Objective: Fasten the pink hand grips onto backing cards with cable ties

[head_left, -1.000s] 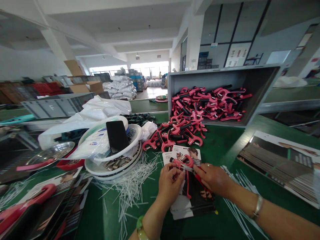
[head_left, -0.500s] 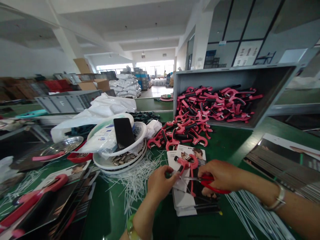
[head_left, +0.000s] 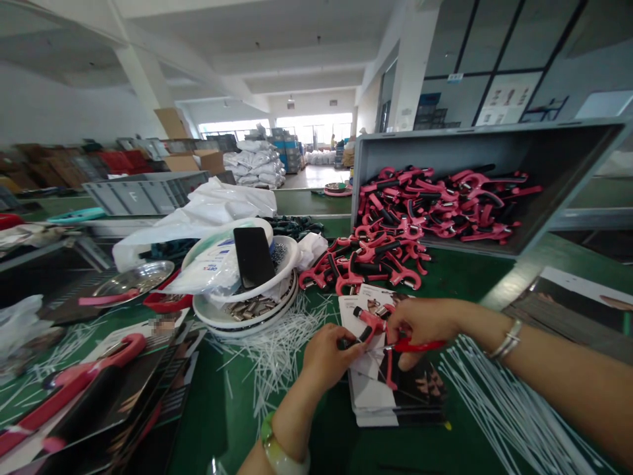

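In my right hand (head_left: 422, 324) is a pair of red-handled scissors (head_left: 425, 345), their blades reaching left to a pink tool with a black grip (head_left: 376, 321). That tool lies on a small stack of printed cards (head_left: 373, 396). My left hand (head_left: 326, 359) is closed at the tool's black grip, with thumb and fingertips pinched together. Whether a thin white tie is also between those fingers cannot be made out. The right fingers partly cover the tool's curved end and the scissors' handles.
Many pink tools (head_left: 386, 257) spill from a tipped grey crate (head_left: 514, 247). White cable ties lie loose left (head_left: 277, 336) and bundled right (head_left: 514, 396). Stacked bowls (head_left: 202, 310) carry metal parts and a phone (head_left: 253, 257). Packed cards (head_left: 128, 396) lie left, more cards (head_left: 583, 303) right.
My right hand has moved in towards the pink tool with the scissors, and its fingers now reach over the tool's curved end. My left hand keeps its pinch. The whole view has shifted slightly.
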`<state>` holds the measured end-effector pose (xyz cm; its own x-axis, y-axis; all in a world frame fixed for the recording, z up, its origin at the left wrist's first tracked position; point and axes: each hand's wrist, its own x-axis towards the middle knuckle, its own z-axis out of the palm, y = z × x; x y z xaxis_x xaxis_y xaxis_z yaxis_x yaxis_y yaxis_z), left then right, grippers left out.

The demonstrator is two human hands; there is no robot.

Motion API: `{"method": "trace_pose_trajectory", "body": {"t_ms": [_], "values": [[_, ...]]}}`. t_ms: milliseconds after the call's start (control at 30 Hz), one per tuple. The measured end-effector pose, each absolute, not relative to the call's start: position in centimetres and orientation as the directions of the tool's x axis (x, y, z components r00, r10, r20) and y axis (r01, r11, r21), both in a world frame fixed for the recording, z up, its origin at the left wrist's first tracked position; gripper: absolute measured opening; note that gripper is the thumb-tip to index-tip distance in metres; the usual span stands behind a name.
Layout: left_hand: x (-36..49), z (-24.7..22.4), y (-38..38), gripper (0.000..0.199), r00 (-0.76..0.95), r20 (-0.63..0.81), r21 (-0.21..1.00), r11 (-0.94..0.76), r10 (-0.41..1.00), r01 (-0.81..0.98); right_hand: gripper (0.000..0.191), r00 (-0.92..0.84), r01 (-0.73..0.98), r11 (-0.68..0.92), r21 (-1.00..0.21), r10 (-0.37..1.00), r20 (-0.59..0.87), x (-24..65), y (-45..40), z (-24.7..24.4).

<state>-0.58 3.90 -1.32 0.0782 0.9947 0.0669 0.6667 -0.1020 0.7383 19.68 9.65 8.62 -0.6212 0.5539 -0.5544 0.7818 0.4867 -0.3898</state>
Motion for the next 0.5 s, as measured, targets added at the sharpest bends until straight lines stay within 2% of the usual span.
{"method": "trace_pose_trajectory", "body": {"t_ms": [100,333,400,500], "values": [[-0.6,-2.2,4.2,0.026,0.067,0.042,0.793,-0.074,0.997,0.605,0.047,-0.624,0.781,0.437,-0.447,0.504,-0.598,19.3,10.5,8.1],[-0.7,-3.5,4.9,0.031,0.069,-0.024,0.872,-0.013,0.997,0.49,0.054,-0.587,0.809,0.367,-0.459,0.463,-0.665,19.0,12.0,6.7],[-0.7,-3.6,4.9,0.031,0.069,-0.032,0.887,-0.003,0.997,0.462,0.047,-0.604,0.796,0.401,-0.454,0.472,-0.642,18.9,12.1,6.8],[-0.6,-3.9,4.9,0.029,0.057,-0.048,0.903,0.019,0.997,0.43,0.031,-0.669,0.737,0.54,-0.407,0.493,-0.556,18.6,11.7,7.4]]}}
